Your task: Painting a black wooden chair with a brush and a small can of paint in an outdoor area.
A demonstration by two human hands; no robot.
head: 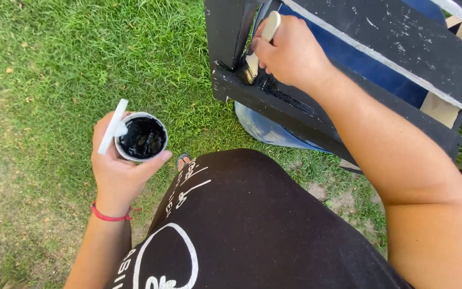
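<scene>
The paintbrush [260, 48] presses its bristles into the corner of the black wooden pallet [391, 48], where wet black paint glistens on the lower board. The right hand [290, 53] is wrapped tight around its pale handle. Lower left, over the grass [54, 64], the left hand [118, 166] cups a small white cup of black paint [141, 137], fingers closed around it, a white stick [112, 127] resting on its rim.
</scene>
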